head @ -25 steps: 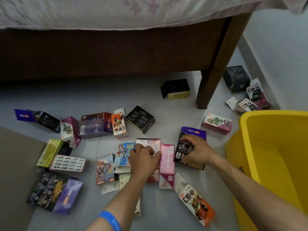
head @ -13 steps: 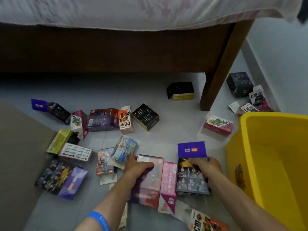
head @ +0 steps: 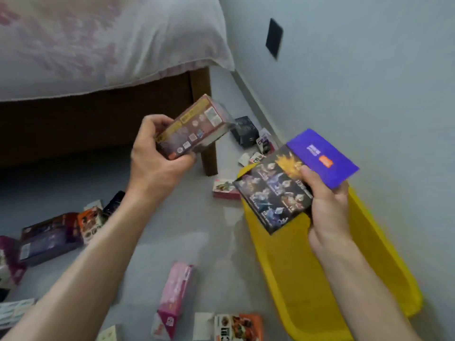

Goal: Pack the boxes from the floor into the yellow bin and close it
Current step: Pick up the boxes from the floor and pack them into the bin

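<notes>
Both boxes now lifted off floor: left hand [head: 157, 156] grips maroon box [head: 194, 127]; right hand [head: 327, 207] holds purple-topped box [head: 290, 183] over yellow bin [head: 384, 271]

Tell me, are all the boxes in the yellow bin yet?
Not yet. The part of the yellow bin that shows holds no boxes. The left hand grips a pink box and the right hand grips a purple box over the bin. Many boxes still lie on the floor, like the pink carton. No lid shows.
</notes>
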Tool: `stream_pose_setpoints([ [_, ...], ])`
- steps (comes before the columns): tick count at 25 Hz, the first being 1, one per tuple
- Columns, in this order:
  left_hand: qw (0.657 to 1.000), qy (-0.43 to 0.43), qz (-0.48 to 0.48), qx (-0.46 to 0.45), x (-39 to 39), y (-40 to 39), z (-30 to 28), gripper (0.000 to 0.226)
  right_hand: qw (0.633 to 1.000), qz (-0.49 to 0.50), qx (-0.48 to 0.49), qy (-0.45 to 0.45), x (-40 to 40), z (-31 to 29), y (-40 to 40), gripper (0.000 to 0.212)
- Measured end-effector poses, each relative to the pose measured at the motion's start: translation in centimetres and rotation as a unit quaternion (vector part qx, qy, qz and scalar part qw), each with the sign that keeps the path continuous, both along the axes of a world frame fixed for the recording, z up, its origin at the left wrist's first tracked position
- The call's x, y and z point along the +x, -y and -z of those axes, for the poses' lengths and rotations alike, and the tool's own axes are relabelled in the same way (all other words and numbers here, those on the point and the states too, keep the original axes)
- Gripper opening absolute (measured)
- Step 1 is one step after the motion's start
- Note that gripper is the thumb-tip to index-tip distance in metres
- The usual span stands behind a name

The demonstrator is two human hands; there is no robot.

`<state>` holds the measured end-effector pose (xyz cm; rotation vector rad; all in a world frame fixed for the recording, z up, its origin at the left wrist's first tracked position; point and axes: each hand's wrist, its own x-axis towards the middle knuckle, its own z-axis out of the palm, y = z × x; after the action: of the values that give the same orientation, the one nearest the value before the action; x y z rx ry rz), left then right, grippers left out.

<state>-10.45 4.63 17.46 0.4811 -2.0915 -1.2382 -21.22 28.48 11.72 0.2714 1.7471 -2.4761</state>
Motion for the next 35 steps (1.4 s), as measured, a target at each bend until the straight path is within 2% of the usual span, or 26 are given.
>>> stream_pose_setpoints([
  [2, 0.999, -0.016, 0.027, -0.038, -2.6, -3.9, 0.8, 0.056, 0.989, 0.104, 0.094, 0.055, -1.5, 3.0, -3.9, 0.056],
  [4, 0.997, -0.003, 0.034, -0.071, -4.4, -7.3, 3.0, 0.058, 0.967, 0.096, 0.228, 0.061, -1.8, 6.6, -5.1, 0.051],
  [6, 0.994, 0.002, 0.038, -0.102, -5.1, -9.4, 5.6, 0.058, 0.958, -0.035, 0.279, 0.053, -2.0, 9.4, -4.7, 0.045],
  [7, 0.992, 0.000, 0.042, -0.116, -5.2, -10.0, 6.8, 0.058, 0.946, -0.144, 0.282, 0.071, -2.0, 10.3, -4.1, 0.045],
  [8, 0.991, -0.001, 0.045, -0.126, -5.2, -10.6, 7.8, 0.059, 0.915, -0.257, 0.296, 0.095, -1.8, 10.9, -3.5, 0.049],
  [9, 0.990, -0.001, 0.045, -0.132, -5.3, -11.0, 8.6, 0.060, 0.884, -0.328, 0.314, 0.110, -1.8, 11.4, -3.1, 0.055],
  [10, 0.990, 0.001, 0.045, -0.132, -5.3, -11.2, 9.1, 0.060, 0.875, -0.338, 0.326, 0.118, -1.7, 11.2, -3.0, 0.057],
  [11, 0.991, 0.002, 0.047, -0.126, -5.4, -11.5, 9.5, 0.060, 0.901, -0.287, 0.302, 0.117, -2.0, 10.8, -3.4, 0.055],
  [12, 0.991, 0.005, 0.056, -0.124, -5.7, -11.8, 9.7, 0.059, 0.939, -0.222, 0.231, 0.123, -2.6, 10.2, -4.1, 0.049],
  [13, 0.988, 0.011, 0.076, -0.132, -6.1, -12.1, 10.0, 0.058, 0.965, -0.191, 0.116, 0.138, -3.2, 9.5, -5.0, 0.048],
  [14, 0.981, 0.024, 0.112, -0.153, -6.5, -12.6, 10.1, 0.057, 0.965, -0.206, -0.016, 0.162, -4.0, 8.1, -5.9, 0.053],
  [15, 0.968, 0.044, 0.162, -0.186, -7.0, -13.2, 10.3, 0.057, 0.952, -0.228, -0.104, 0.177, -5.0, 6.6, -6.6, 0.056],
  [17, 0.934, 0.091, 0.251, -0.236, -7.7, -14.4, 11.1, 0.057, 0.954, -0.220, -0.115, 0.167, -6.4, 4.2, -7.3, 0.040],
  [19, 0.923, 0.175, 0.271, -0.211, -8.6, -15.4, 12.1, 0.075, 0.988, -0.110, 0.013, 0.103, -6.9, 3.6, -7.7, 0.024],
  [20, 0.914, 0.232, 0.258, -0.212, -9.0, -15.7, 12.8, 0.090, 0.993, -0.050, 0.104, 0.038, -6.7, 3.9, -8.0, 0.025],
  [22, 0.861, 0.346, 0.223, -0.299, -9.5, -16.1, 14.2, 0.107, 0.966, 0.005, 0.242, -0.096, -5.5, 5.1, -8.4, 0.041],
  [23, 0.827, 0.380, 0.209, -0.357, -9.8, -16.3, 14.7, 0.100, 0.951, 0.016, 0.280, -0.129, -4.9, 6.2, -8.4, 0.049],
  [24, 0.790, 0.406, 0.199, -0.413, -10.0, -16.5, 14.9, 0.082, 0.944, 0.013, 0.301, -0.131, -4.6, 7.5, -8.2, 0.056],
  [25, 0.755, 0.426, 0.194, -0.458, -10.2, -16.6, 14.8, 0.058, 0.944, -0.007, 0.315, -0.097, -4.6, 9.0, -7.8, 0.063],
  [26, 0.729, 0.446, 0.192, -0.482, -10.4, -16.6, 14.6, 0.039, 0.942, -0.054, 0.331, -0.026, -4.6, 10.4, -7.1, 0.068],
  [28, 0.700, 0.473, 0.199, -0.496, -10.5, -16.6, 14.4, 0.027, 0.907, -0.212, 0.343, 0.121, -4.4, 13.3, -5.7, 0.070],
  [29, 0.691, 0.485, 0.207, -0.495, -10.5, -16.7, 14.2, 0.027, 0.888, -0.275, 0.333, 0.156, -4.2, 14.5, -5.1, 0.067],
  [31, 0.696, 0.504, 0.215, -0.463, -10.1, -16.4, 13.7, 0.025, 0.883, -0.328, 0.301, 0.150, -3.8, 16.1, -3.7, 0.066],
  [33, 0.724, 0.503, 0.213, -0.422, -9.0, -15.5, 13.0, 0.027, 0.870, -0.369, 0.299, 0.131, -3.7, 16.1, -2.2, 0.070],
  [34, 0.748, 0.482, 0.213, -0.403, -7.8, -14.5, 12.7, 0.030, 0.859, -0.382, 0.315, 0.129, -3.4, 15.6, -1.2, 0.073],
  [35, 0.787, 0.438, 0.215, -0.378, -6.5, -13.5, 12.6, 0.034, 0.851, -0.370, 0.348, 0.132, -2.9, 15.1, -0.3, 0.076],
])
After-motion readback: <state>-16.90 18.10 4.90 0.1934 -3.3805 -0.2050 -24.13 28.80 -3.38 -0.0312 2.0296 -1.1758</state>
